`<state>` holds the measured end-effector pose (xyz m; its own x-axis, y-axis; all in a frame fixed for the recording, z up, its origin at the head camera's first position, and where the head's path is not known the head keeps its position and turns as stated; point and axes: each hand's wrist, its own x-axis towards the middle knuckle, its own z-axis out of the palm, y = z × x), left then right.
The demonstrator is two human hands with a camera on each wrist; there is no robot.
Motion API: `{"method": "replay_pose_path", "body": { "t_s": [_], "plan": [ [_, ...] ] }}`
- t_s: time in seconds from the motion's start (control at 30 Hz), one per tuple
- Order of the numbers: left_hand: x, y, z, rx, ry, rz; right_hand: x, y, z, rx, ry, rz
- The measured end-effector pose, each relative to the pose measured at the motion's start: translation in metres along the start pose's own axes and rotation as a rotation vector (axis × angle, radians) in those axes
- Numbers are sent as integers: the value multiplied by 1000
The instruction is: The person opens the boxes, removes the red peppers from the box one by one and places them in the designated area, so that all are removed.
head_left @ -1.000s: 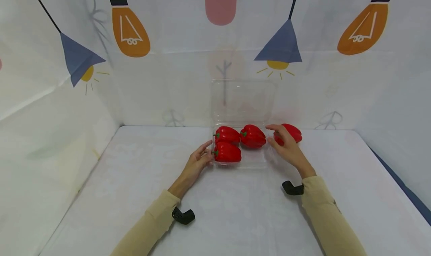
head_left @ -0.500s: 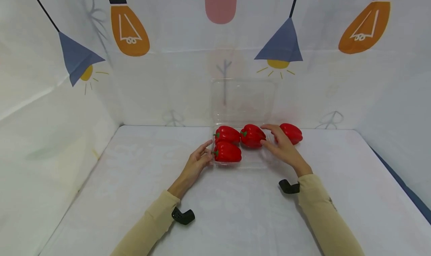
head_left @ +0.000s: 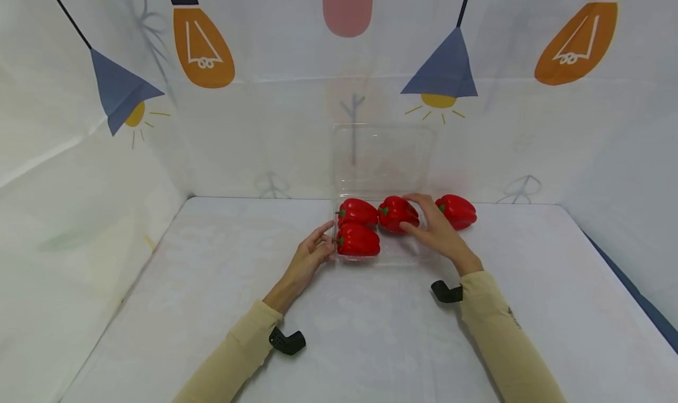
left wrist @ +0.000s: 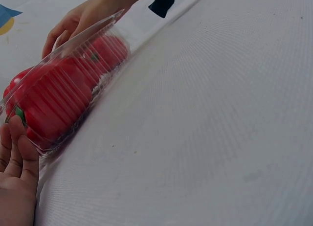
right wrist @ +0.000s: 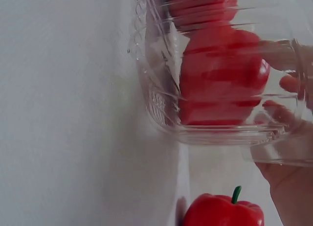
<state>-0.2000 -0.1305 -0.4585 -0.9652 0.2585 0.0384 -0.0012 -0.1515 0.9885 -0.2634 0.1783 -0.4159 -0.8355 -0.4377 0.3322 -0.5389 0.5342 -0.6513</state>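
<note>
A clear plastic clamshell box (head_left: 393,256) stands with its lid raised against the back wall. Two red bell peppers, the rear one (head_left: 358,212) and the front one (head_left: 358,240), lie in its left half. A third bell pepper (head_left: 392,215) is at its back right; my right hand (head_left: 436,229) reaches over the box's right side, thumb and fingers curled round this pepper. My left hand (head_left: 309,256) rests its extended fingers against the left wall, seen also in the left wrist view (left wrist: 19,162). Another bell pepper (head_left: 457,212) lies outside, right of the box.
A white-covered table (head_left: 233,244) carries the box close to the back wall (head_left: 286,126), a white cloth printed with lamps and bulbs. Similar cloth hangs at the left and right. Black wrist mounts (head_left: 288,341) stick out from the sleeves.
My right hand has moved left from beside the outer pepper, over the box's right side, and onto the third pepper. The left hand and the peppers stay in place.
</note>
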Motion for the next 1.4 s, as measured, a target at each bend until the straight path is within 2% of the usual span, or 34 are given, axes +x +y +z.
{"method": "replay_pose_path", "body": {
  "t_s": [0.23,0.5,1.03,1.4],
  "plan": [
    [-1,0,1,-5,2,2,3,-2,7,-69,-34,70],
    [0,1,0,-1,-4,3,4,-3,12,-173,3,50],
    [-1,2,2,-4,-7,19,2,-10,10,-183,51,16],
    [-1,0,1,-8,1,31,2,-10,9,-160,123,-70]
  ]
}}
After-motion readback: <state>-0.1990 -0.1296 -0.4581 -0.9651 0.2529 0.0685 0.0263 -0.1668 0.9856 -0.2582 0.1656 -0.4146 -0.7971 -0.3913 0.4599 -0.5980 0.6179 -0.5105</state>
